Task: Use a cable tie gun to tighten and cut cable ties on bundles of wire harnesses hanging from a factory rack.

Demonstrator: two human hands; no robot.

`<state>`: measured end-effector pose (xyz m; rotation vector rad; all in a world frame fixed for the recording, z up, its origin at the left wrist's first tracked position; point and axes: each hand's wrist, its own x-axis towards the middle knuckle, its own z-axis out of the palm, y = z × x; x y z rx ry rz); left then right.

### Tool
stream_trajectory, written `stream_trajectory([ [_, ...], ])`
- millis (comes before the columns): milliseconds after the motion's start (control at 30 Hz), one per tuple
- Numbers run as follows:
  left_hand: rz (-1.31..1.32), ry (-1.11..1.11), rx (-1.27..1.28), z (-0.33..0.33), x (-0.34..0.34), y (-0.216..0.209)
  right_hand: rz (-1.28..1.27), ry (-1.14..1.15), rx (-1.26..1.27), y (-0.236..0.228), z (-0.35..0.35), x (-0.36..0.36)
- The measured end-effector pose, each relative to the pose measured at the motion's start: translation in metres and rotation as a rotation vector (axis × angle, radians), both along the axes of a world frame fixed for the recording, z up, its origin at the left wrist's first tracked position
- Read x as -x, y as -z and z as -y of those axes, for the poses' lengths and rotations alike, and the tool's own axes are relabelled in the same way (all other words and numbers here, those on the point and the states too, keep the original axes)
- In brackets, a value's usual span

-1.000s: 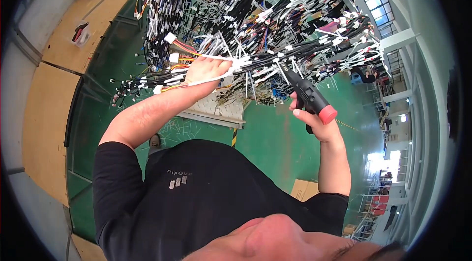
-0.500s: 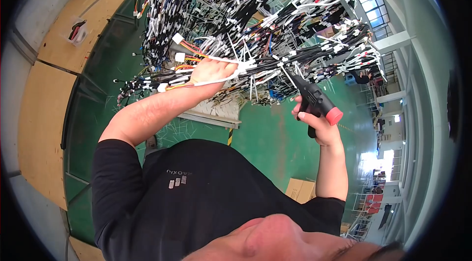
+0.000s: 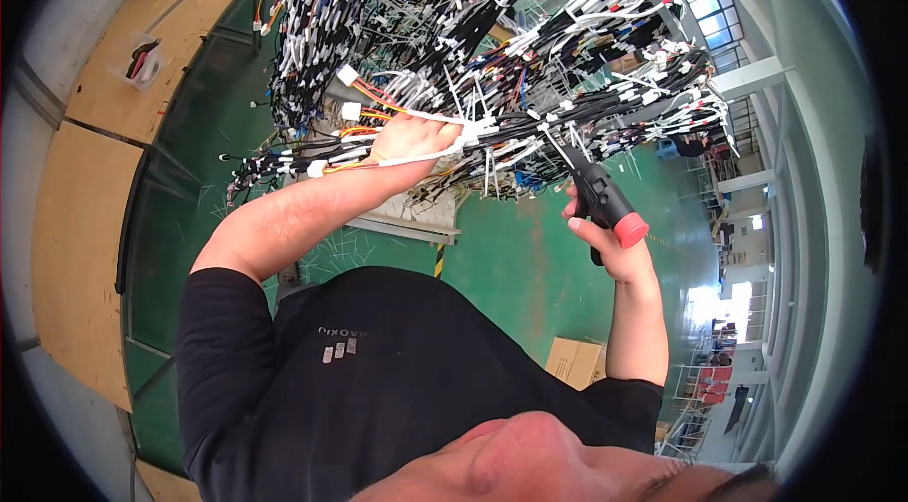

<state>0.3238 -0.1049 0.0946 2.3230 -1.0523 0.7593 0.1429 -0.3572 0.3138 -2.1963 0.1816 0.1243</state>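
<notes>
My left hand [image 3: 411,140] is wrapped round a bundle of wiring harness cables [image 3: 515,126], black with white sleeved branches. White plug connectors [image 3: 352,111] on red, yellow and black wires stick out to the left of that hand. White cable ties with long upright tails surround the bundle just right of my fingers. In my right hand [image 3: 619,254] is a black cable tie gun [image 3: 598,188] with a red end cap, gripped by its handle. Its nose points up and left at a white cable tie tail [image 3: 552,137] by the bundle. Whether the tail sits inside the nose is too small to tell.
A dense mass of hanging cables [image 3: 378,19] fills the space beyond my hands. Wooden tabletops [image 3: 80,256] run along the left, with a clear plastic box [image 3: 144,71] holding a red and black tool. Tie offcuts litter the green floor [image 3: 501,256]. A cardboard box [image 3: 575,363] stands lower right.
The cable tie gun has tilted a little, its red end shifting slightly left and down. My left hand keeps its hold on the cable bundle, almost unmoved.
</notes>
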Motion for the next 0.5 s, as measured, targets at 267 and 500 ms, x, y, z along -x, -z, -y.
stream_trajectory([
  [267, -0.028, 0.051, 0.055, 0.003, 0.000, 0.003, -0.039, -0.020, 0.072, 0.001, -0.005, -0.002],
  [500, -0.168, 0.088, 0.005, 0.002, 0.006, -0.001, 0.098, -0.028, 0.225, 0.035, -0.015, 0.000],
])
